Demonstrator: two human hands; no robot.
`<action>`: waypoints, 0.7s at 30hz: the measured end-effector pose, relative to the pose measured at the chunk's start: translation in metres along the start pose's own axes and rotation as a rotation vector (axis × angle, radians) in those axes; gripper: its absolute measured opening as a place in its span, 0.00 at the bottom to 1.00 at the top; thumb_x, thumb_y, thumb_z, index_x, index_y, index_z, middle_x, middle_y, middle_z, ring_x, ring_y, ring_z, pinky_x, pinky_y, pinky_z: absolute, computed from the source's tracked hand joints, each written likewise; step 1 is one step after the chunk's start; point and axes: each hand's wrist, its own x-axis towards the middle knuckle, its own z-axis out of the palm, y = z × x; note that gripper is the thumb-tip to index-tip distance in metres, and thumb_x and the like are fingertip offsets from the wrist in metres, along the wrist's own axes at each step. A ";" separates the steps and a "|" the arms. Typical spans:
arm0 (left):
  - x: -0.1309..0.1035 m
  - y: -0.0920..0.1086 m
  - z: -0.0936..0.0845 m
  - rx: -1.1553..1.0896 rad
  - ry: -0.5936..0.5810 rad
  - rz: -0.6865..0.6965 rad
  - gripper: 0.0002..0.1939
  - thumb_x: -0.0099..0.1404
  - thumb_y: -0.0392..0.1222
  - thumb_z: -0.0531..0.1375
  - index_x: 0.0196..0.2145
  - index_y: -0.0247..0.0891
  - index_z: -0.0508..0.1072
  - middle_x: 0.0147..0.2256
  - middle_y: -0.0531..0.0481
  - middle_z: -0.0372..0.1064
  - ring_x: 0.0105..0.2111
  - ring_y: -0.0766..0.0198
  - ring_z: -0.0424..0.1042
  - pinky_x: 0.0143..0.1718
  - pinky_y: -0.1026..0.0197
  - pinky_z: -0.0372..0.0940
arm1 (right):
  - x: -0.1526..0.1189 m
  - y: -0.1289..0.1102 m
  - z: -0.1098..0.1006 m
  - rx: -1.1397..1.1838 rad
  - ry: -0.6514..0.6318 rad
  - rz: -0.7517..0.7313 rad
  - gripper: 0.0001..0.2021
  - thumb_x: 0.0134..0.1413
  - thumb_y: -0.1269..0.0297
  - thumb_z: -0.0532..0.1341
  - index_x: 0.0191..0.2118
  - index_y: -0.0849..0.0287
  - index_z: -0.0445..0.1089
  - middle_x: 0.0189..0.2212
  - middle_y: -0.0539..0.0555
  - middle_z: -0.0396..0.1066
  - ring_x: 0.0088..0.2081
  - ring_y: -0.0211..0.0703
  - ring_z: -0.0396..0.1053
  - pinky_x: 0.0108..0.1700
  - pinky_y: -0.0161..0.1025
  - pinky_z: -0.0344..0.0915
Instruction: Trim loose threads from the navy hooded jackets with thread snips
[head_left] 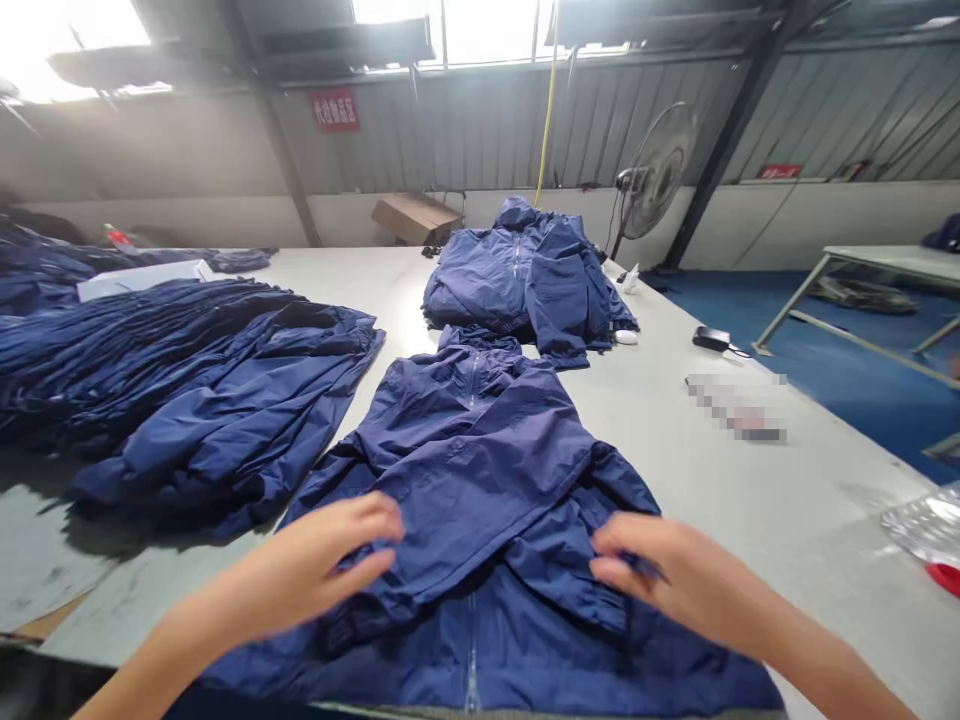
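A navy blue jacket (480,470) with a front zipper lies flat on the white table (645,400), its hood pointing away and its sleeves folded across the front. Over the jacket's left side is my left hand (337,555), fingers apart and holding nothing. My right hand (660,565) is above the jacket's right side, near a sleeve, also with thumb and fingers apart and nothing between them. Both hands are slightly blurred. Whether the fingertips touch the cloth, I cannot tell.
Beyond the jacket sits a stack of folded navy jackets (517,265). A large pile of navy garments (225,390) covers the left side. On the right are a small black box (711,339) and clear plastic with a red part (930,525). A fan (660,170) stands behind.
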 end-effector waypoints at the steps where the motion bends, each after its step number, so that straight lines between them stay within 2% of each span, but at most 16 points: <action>1: 0.029 -0.007 0.004 0.006 -0.012 0.040 0.15 0.71 0.45 0.53 0.51 0.46 0.74 0.53 0.48 0.71 0.51 0.60 0.72 0.53 0.62 0.67 | 0.026 -0.002 -0.001 -0.065 0.063 -0.030 0.13 0.65 0.54 0.55 0.45 0.50 0.75 0.41 0.53 0.78 0.40 0.45 0.77 0.41 0.38 0.73; 2: 0.058 -0.014 0.013 0.030 0.010 0.062 0.17 0.71 0.44 0.52 0.54 0.45 0.72 0.58 0.45 0.67 0.57 0.57 0.68 0.58 0.57 0.64 | 0.052 -0.003 0.002 -0.160 0.135 -0.012 0.16 0.66 0.53 0.53 0.51 0.51 0.73 0.47 0.56 0.77 0.43 0.48 0.77 0.44 0.41 0.73; 3: 0.084 -0.022 0.024 0.067 0.050 0.056 0.18 0.71 0.44 0.53 0.56 0.43 0.71 0.61 0.43 0.63 0.60 0.54 0.64 0.62 0.52 0.60 | 0.077 -0.001 0.007 -0.254 0.173 0.037 0.20 0.67 0.53 0.51 0.57 0.52 0.70 0.51 0.59 0.75 0.46 0.50 0.77 0.46 0.43 0.73; 4: 0.105 -0.029 0.038 0.102 0.041 0.040 0.21 0.70 0.46 0.54 0.59 0.42 0.68 0.64 0.41 0.60 0.62 0.51 0.61 0.63 0.48 0.58 | 0.098 0.002 0.014 -0.284 0.189 0.068 0.23 0.67 0.53 0.51 0.61 0.55 0.66 0.54 0.62 0.72 0.46 0.53 0.76 0.45 0.46 0.73; 5: 0.120 -0.034 0.053 0.123 -0.015 0.014 0.25 0.70 0.48 0.55 0.61 0.40 0.65 0.65 0.38 0.58 0.64 0.49 0.59 0.64 0.46 0.56 | 0.113 0.006 0.022 -0.297 0.187 0.080 0.23 0.66 0.53 0.52 0.61 0.56 0.66 0.57 0.64 0.70 0.45 0.54 0.77 0.44 0.46 0.73; 7: 0.127 -0.039 0.081 0.145 -0.097 -0.082 0.28 0.72 0.51 0.51 0.65 0.39 0.60 0.66 0.38 0.56 0.67 0.49 0.54 0.66 0.43 0.53 | 0.122 0.014 0.041 -0.314 0.182 0.101 0.22 0.66 0.55 0.53 0.59 0.57 0.69 0.60 0.63 0.67 0.44 0.54 0.78 0.44 0.46 0.74; 10: 0.100 -0.023 0.108 0.129 -0.134 -0.096 0.31 0.73 0.56 0.45 0.68 0.40 0.54 0.69 0.41 0.50 0.69 0.49 0.47 0.68 0.43 0.46 | 0.092 0.019 0.063 -0.319 0.181 0.103 0.20 0.66 0.57 0.51 0.57 0.57 0.71 0.60 0.60 0.66 0.44 0.53 0.78 0.45 0.46 0.75; 13: 0.060 0.016 0.118 0.071 -0.117 -0.088 0.33 0.72 0.59 0.44 0.69 0.44 0.52 0.70 0.44 0.47 0.70 0.50 0.45 0.69 0.43 0.45 | 0.036 0.014 0.078 -0.310 0.188 0.067 0.20 0.66 0.59 0.51 0.58 0.56 0.70 0.61 0.59 0.65 0.36 0.50 0.80 0.39 0.45 0.76; 17: 0.020 0.075 0.120 -0.006 -0.125 -0.093 0.34 0.71 0.59 0.46 0.70 0.47 0.48 0.70 0.47 0.43 0.70 0.48 0.43 0.69 0.40 0.44 | -0.032 0.000 0.086 -0.254 0.209 0.025 0.20 0.65 0.62 0.51 0.59 0.55 0.68 0.61 0.59 0.64 0.33 0.46 0.80 0.34 0.41 0.77; 19: 0.010 0.095 0.115 -0.027 -0.152 -0.085 0.35 0.71 0.60 0.47 0.70 0.46 0.47 0.70 0.46 0.42 0.70 0.46 0.44 0.69 0.39 0.46 | -0.052 -0.006 0.082 -0.237 0.197 0.029 0.20 0.65 0.64 0.51 0.59 0.54 0.68 0.61 0.59 0.65 0.30 0.44 0.79 0.31 0.39 0.76; 21: 0.014 0.103 0.103 -0.043 -0.190 -0.072 0.35 0.69 0.61 0.48 0.68 0.44 0.54 0.68 0.42 0.51 0.67 0.43 0.53 0.65 0.39 0.54 | -0.055 -0.013 0.070 -0.234 0.177 0.016 0.18 0.63 0.62 0.54 0.54 0.51 0.72 0.56 0.57 0.71 0.30 0.45 0.79 0.31 0.39 0.75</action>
